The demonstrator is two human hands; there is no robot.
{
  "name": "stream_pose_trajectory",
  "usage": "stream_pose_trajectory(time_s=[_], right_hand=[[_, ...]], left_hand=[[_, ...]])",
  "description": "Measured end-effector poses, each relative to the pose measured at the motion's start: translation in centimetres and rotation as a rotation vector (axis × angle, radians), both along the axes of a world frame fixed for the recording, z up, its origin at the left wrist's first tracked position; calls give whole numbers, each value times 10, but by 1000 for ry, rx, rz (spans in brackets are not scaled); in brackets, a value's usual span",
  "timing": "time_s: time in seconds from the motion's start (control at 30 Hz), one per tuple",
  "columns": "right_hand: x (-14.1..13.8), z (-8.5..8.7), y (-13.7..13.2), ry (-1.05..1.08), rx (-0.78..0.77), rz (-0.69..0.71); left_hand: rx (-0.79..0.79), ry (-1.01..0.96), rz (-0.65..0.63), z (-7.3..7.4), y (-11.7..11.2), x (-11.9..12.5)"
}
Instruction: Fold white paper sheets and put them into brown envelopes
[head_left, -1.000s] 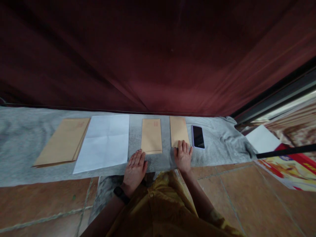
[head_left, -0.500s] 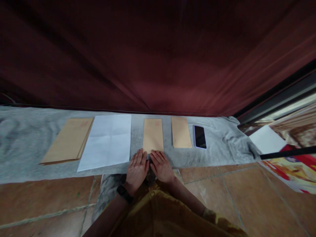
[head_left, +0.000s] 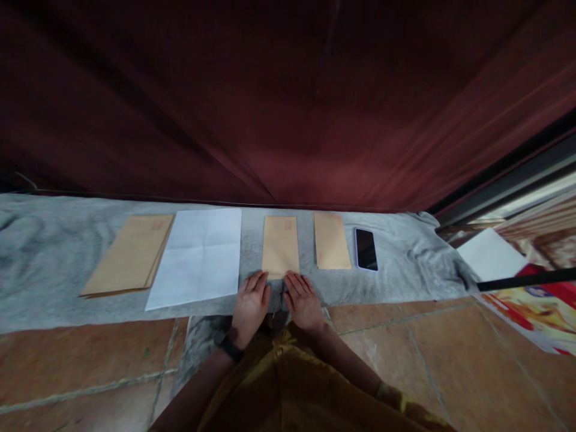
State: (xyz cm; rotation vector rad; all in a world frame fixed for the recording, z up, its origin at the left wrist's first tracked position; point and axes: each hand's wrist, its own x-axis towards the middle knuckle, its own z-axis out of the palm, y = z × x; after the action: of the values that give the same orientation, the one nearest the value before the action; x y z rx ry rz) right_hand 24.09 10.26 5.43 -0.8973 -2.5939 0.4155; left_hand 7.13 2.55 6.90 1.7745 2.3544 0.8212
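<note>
We have both hands at the near edge of the grey cloth (head_left: 398, 276), either side of the middle brown envelope (head_left: 281, 243), which lies flat midway along that edge with faint red print by its far right corner. Our left hand (head_left: 250, 305) is palm down with its fingers close together at the envelope's near left corner; we cannot tell whether it pinches the paper. Our right hand (head_left: 305, 305) lies wide and flat, its fingertips at the near right corner. A dark wristband (head_left: 229, 347) circles our left wrist. Toward the cloth's left end we see a creased white sheet (head_left: 200, 258) and, just beside it, a stack of brown envelopes (head_left: 128, 257). Toward the right end are another brown envelope (head_left: 332, 241) and a phone (head_left: 366, 250) with a dark screen. Along the cloth's far edge hangs a dark red curtain (head_left: 270, 132); below its near edge we see floor tiles (head_left: 450, 342).
</note>
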Motion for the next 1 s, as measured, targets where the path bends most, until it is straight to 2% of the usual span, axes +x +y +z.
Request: stream_pose_trajectory(time_s=[0.13, 0.37, 0.47, 0.57, 0.73, 0.87, 1.0], right_hand=[[-1, 1, -1, 8, -2, -6], [-1, 3, -2, -1, 1, -16], [-1, 2, -2, 4, -2, -19], [-3, 4, -1, 22, -1, -17], [-10, 12, 6, 18, 11, -62], [-19, 18, 12, -12, 25, -145], [-24, 25, 19, 6, 18, -164]], left_hand=[[29, -197, 118, 2, 14, -4], [-52, -477, 309, 6, 34, -12], [-58, -659, 370, 7, 41, -15], [-19, -834, 342, 7, 47, -13], [13, -931, 307, 14, 46, -3], [30, -992, 273, 29, 43, 7], [97, -1090, 241, 49, 43, 17]])
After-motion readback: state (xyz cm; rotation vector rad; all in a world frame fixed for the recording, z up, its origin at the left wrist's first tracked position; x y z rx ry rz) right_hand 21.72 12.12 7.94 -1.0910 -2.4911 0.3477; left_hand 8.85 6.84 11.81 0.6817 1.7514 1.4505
